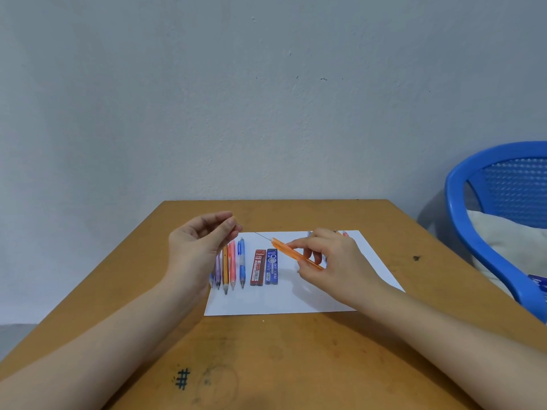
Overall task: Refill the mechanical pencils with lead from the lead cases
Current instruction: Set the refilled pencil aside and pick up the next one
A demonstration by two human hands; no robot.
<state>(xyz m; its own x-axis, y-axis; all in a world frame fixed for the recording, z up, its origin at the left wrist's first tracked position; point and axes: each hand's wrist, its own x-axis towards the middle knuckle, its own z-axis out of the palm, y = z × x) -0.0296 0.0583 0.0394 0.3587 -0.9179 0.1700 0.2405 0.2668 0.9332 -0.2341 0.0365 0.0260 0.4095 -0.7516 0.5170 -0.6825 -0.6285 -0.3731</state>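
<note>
My right hand (331,258) grips an orange mechanical pencil (284,249) above the white paper (296,300), its end pointing up and left. A thin lead (262,235) sticks out of that end. My left hand (201,244) is raised to the left with fingers curled and thumb against the forefinger; I see nothing in it, and it is just apart from the lead. On the paper lie several pencils in a row, among them purple (218,267), pink (232,261) and blue (242,261). Beside them are a red lead case (258,267) and a blue lead case (271,266).
The paper lies on a brown wooden table (296,350) against a grey wall. Tips of more pencils (344,233) show behind my right hand. A blue plastic chair (473,232) with a pale cushion (497,241) stands at the table's right side.
</note>
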